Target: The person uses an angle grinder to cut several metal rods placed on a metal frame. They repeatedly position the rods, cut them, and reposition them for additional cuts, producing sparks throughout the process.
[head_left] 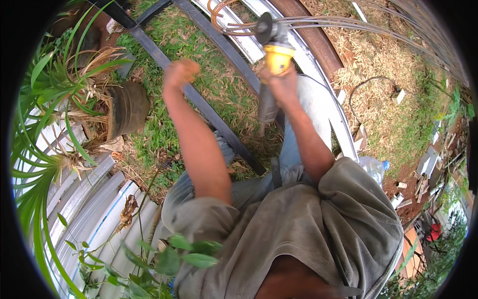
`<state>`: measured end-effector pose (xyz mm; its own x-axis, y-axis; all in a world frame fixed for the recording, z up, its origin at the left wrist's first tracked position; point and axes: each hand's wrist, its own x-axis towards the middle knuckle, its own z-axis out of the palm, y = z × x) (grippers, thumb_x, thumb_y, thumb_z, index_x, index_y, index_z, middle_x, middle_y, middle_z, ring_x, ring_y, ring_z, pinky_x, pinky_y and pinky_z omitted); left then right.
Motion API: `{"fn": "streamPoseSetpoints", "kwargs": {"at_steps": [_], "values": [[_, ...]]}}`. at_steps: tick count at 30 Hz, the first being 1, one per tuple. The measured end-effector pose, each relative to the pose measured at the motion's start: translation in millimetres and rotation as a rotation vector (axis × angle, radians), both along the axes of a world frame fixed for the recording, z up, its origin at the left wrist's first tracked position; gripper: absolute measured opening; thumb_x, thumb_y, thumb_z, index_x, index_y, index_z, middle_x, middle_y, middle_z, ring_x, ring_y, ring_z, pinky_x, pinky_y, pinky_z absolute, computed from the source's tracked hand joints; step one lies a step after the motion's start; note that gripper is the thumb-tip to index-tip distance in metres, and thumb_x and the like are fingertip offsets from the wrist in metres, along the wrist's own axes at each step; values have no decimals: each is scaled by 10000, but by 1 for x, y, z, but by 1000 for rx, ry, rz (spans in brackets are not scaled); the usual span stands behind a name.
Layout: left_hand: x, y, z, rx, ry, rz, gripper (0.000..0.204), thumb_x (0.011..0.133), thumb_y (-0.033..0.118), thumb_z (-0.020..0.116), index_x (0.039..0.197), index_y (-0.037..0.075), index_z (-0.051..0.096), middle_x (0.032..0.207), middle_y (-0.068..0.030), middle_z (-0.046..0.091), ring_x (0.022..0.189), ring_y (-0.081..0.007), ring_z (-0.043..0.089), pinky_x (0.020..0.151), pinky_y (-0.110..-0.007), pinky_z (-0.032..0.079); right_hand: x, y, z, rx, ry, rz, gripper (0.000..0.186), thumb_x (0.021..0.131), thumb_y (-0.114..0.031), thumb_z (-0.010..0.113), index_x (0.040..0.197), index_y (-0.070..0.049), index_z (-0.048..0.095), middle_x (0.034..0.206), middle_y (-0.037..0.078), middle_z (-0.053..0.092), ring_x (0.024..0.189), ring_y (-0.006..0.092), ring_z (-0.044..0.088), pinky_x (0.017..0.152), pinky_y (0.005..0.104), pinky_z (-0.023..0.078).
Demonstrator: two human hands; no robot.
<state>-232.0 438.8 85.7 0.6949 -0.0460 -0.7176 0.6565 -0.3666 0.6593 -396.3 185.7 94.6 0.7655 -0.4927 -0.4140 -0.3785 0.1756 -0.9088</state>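
Note:
My right hand (284, 88) is wrapped round the body of a yellow and grey angle grinder (279, 56). The grinder's dark disc (265, 28) points away from me, and its grey rear end hangs below my hand. My left hand (180, 75) is raised at the left, over or beside a dark metal bar (211, 115); I cannot tell whether they touch. Motion smears its fingers, and nothing plainly shows in them. The bar belongs to a dark metal frame that runs between my legs and up to the far left.
White metal lengths (251, 42) and a rusty beam (318, 32) lie beyond the grinder, with thin rods (348, 25) at the far right. A potted plant (128, 109) and stacked pale sheets (102, 199) are on the left. A plastic bottle (372, 168) is by my right side.

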Motion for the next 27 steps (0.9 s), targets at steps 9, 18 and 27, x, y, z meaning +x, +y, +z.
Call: {"fn": "streamPoseSetpoints", "kwargs": {"at_steps": [9, 18, 27], "values": [[-135, -44, -39, -10, 23, -579, 937, 673, 143, 834, 1452, -5, 335, 1291, -123, 595, 1223, -241, 570, 992, -378, 490, 26, 88, -69, -88, 163, 42, 537, 675, -213, 770, 1072, 68, 545, 906, 202, 701, 840, 313, 694, 766, 388, 538], [-166, -66, -39, 250, -240, -290, 937, 681, 332, 824, 1443, 38, 363, 1213, -268, 644, 1139, -403, 628, 969, -445, 488, 35, 93, -96, -132, 271, 103, 652, 678, -263, 793, 1147, 97, 517, 1011, 265, 685, 967, 388, 680, 861, 423, 527], [-152, -58, -38, 294, -225, -331, 881, 681, 341, 823, 1420, 100, 407, 1154, -240, 679, 1087, -399, 656, 918, -462, 508, 44, 106, -68, -184, 340, -39, 576, 688, -244, 828, 1109, 73, 594, 998, 236, 706, 943, 353, 697, 827, 405, 536]]}}
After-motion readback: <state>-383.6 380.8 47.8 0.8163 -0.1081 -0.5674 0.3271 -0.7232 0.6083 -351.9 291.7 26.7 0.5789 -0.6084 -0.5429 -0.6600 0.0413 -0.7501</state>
